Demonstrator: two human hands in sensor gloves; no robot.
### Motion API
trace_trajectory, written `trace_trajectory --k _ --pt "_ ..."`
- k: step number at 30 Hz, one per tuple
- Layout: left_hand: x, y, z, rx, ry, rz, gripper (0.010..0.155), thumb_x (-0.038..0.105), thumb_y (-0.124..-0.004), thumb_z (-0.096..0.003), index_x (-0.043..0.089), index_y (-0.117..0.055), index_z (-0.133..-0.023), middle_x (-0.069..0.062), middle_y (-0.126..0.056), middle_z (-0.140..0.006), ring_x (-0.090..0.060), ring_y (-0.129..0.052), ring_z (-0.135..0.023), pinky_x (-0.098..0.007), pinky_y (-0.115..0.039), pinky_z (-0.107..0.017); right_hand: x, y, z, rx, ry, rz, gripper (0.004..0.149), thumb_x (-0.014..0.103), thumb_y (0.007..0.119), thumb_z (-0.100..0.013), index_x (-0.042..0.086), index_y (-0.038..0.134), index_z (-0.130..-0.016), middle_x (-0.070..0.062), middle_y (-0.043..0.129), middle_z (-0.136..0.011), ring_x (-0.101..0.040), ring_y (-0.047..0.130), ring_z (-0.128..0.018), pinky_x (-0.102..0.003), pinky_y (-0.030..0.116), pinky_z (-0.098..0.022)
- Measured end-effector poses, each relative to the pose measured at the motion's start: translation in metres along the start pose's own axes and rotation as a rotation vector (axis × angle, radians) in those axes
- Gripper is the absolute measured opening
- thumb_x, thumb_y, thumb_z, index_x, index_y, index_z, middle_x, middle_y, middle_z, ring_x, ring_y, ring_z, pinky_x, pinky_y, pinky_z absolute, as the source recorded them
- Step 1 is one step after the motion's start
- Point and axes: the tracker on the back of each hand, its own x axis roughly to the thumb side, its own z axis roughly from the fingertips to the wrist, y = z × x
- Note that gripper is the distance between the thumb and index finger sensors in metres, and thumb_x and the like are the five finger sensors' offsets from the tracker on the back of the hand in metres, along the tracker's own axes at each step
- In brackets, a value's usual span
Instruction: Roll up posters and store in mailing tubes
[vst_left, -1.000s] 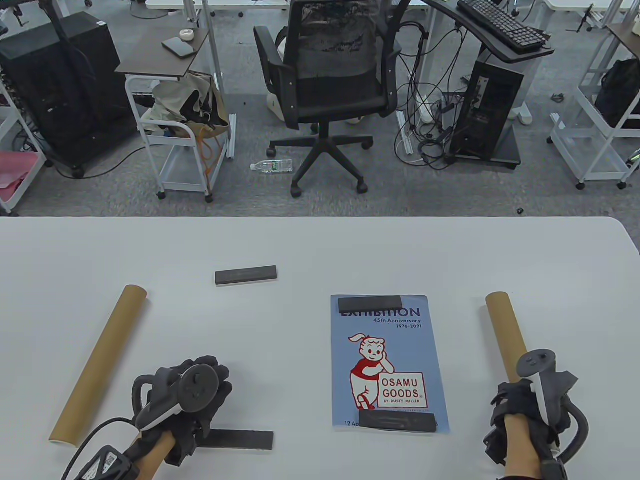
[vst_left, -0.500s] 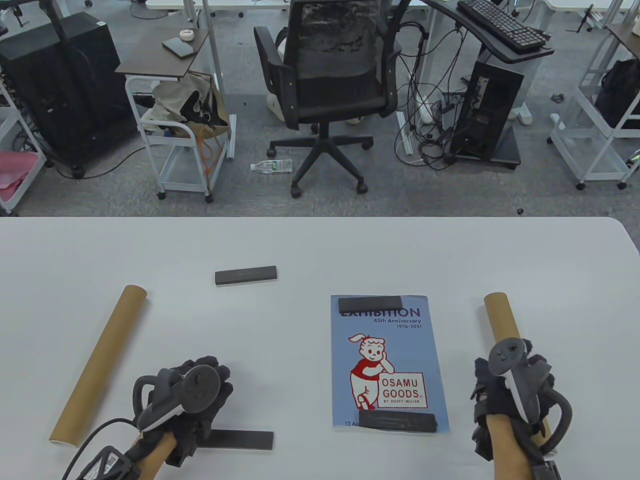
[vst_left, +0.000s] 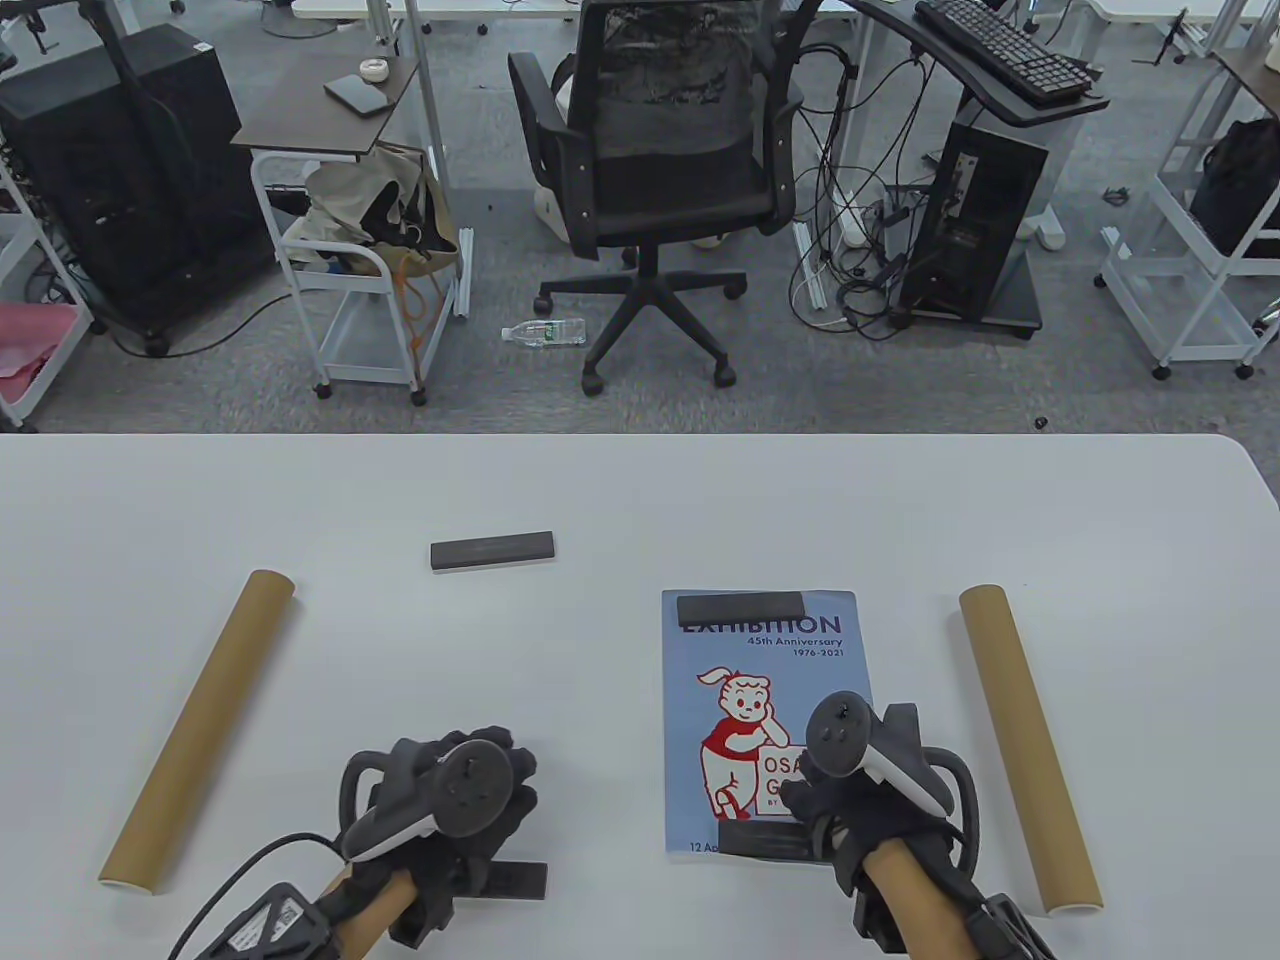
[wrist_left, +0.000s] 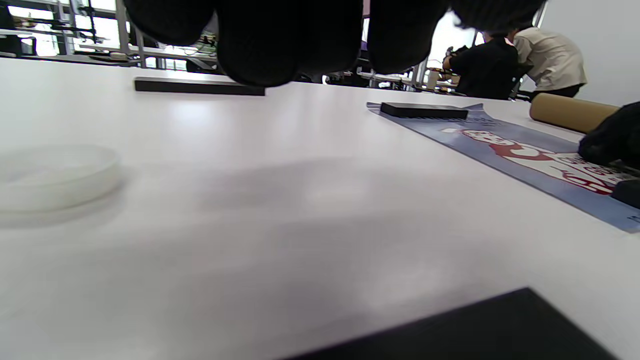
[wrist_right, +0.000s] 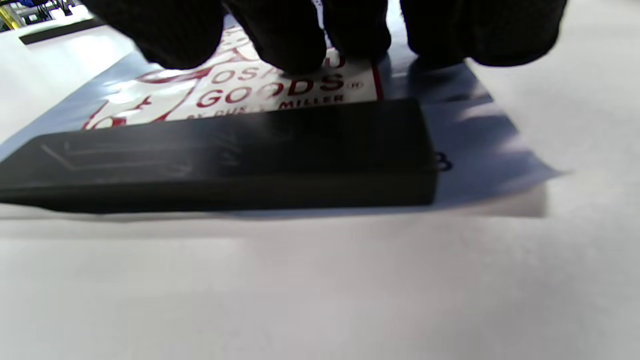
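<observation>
A blue poster (vst_left: 760, 680) with a red cartoon figure lies flat mid-table. A black weight bar (vst_left: 740, 606) rests on its far end and another black bar (vst_left: 760, 838) on its near end. My right hand (vst_left: 800, 795) is over the poster's near right part; in the right wrist view its fingertips (wrist_right: 300, 50) touch the print just beyond the near bar (wrist_right: 225, 155). My left hand (vst_left: 480, 800) hovers left of the poster and holds nothing. A cardboard tube (vst_left: 200, 728) lies at the left and another tube (vst_left: 1025, 740) at the right.
A loose black bar (vst_left: 491, 550) lies farther back on the table. Another black bar (vst_left: 515, 880) lies under my left hand. A white plastic cap (wrist_left: 55, 175) shows in the left wrist view. An office chair (vst_left: 660, 170) stands beyond the table's far edge.
My right hand left the right tube and moved left onto the poster's near end. The tube now lies free, slightly shifted. My left hand moved right.
</observation>
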Motion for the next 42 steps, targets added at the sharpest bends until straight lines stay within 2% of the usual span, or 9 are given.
trace_trajectory --k 5,13,18,21,26,30,33,38,42 --pt "0.062 0.001 -0.064 -0.097 -0.071 -0.030 0.059 0.055 -0.071 -0.0424 0.033 -0.067 -0.097 0.000 -0.067 -0.110 -0.034 -0.079 -0.099 -0.058 -0.068 -0.068 0.003 -0.001 -0.002 0.045 0.002 0.058 0.055 0.044 0.077 -0.049 0.014 0.066 -0.094 -0.020 0.053 -0.104 -0.055 0.054 -0.090 -0.064 0.062 -0.055" --pt "0.130 -0.035 -0.193 -0.219 0.002 -0.210 0.071 0.059 -0.061 -0.0418 0.039 -0.036 -0.105 0.006 -0.035 -0.118 -0.034 -0.045 -0.111 -0.061 -0.052 -0.075 0.003 -0.003 -0.002 0.097 0.010 0.082 0.051 0.041 0.077 -0.049 0.017 0.064 -0.092 -0.018 0.050 -0.103 -0.052 0.051 -0.092 -0.063 0.063 -0.056" --pt "0.131 -0.059 -0.247 -0.392 0.155 -0.253 0.074 0.064 -0.051 -0.0399 0.040 -0.018 -0.102 0.008 -0.018 -0.115 -0.033 -0.030 -0.111 -0.062 -0.043 -0.076 0.004 -0.004 -0.002 0.114 0.010 0.095 0.051 0.041 0.077 -0.049 0.017 0.064 -0.092 -0.018 0.049 -0.103 -0.052 0.051 -0.092 -0.063 0.063 -0.056" --pt "0.129 -0.060 -0.266 -0.313 0.179 -0.202 0.075 0.065 -0.052 -0.0387 0.040 -0.019 -0.102 0.008 -0.018 -0.115 -0.033 -0.029 -0.111 -0.063 -0.042 -0.076 0.004 -0.005 -0.003 0.121 0.008 0.089 0.051 0.040 0.077 -0.049 0.016 0.064 -0.092 -0.018 0.049 -0.102 -0.052 0.051 -0.092 -0.063 0.063 -0.056" --pt "0.116 -0.057 -0.293 -0.320 0.195 -0.167 0.078 0.068 -0.052 -0.0368 0.042 -0.017 -0.102 0.010 -0.014 -0.115 -0.031 -0.024 -0.112 -0.064 -0.038 -0.076 0.003 -0.005 -0.005 0.127 0.002 0.082 0.051 0.041 0.077 -0.049 0.016 0.065 -0.092 -0.019 0.050 -0.102 -0.052 0.052 -0.091 -0.063 0.063 -0.056" --pt "0.109 -0.054 -0.290 -0.319 0.198 -0.121 0.081 0.068 -0.053 -0.0365 0.039 -0.014 -0.101 0.008 -0.010 -0.114 -0.032 -0.019 -0.110 -0.064 -0.034 -0.076 -0.001 -0.007 -0.007 0.130 -0.014 0.048 0.050 0.041 0.077 -0.049 0.016 0.067 -0.091 -0.019 0.051 -0.101 -0.052 0.052 -0.090 -0.062 0.063 -0.056" --pt "0.113 -0.047 -0.267 -0.296 0.121 -0.184 0.083 0.068 -0.054 -0.0374 0.037 -0.011 -0.101 0.004 -0.008 -0.113 -0.033 -0.020 -0.110 -0.063 -0.036 -0.076 -0.001 -0.008 -0.008 0.132 -0.017 0.047 0.050 0.042 0.077 -0.049 0.015 0.068 -0.091 -0.019 0.052 -0.101 -0.052 0.053 -0.090 -0.062 0.064 -0.056" --pt "0.122 -0.039 -0.188 -0.285 -0.035 -0.248 0.082 0.067 -0.057 -0.0390 0.036 -0.018 -0.104 -0.001 -0.014 -0.115 -0.034 -0.028 -0.111 -0.062 -0.039 -0.076 -0.002 -0.008 -0.008 0.123 -0.021 0.045 0.051 0.042 0.077 -0.049 0.015 0.068 -0.091 -0.019 0.053 -0.100 -0.052 0.054 -0.090 -0.062 0.064 -0.056" --pt "0.126 -0.049 -0.126 -0.378 -0.112 -0.253 0.077 0.066 -0.057 -0.0407 0.039 -0.027 -0.106 0.002 -0.021 -0.118 -0.034 -0.034 -0.113 -0.063 -0.041 -0.077 -0.005 -0.007 -0.006 0.113 -0.037 0.043 0.059 0.048 0.079 -0.046 0.016 0.067 -0.094 -0.019 0.053 -0.102 -0.052 0.054 -0.090 -0.061 0.065 -0.057"
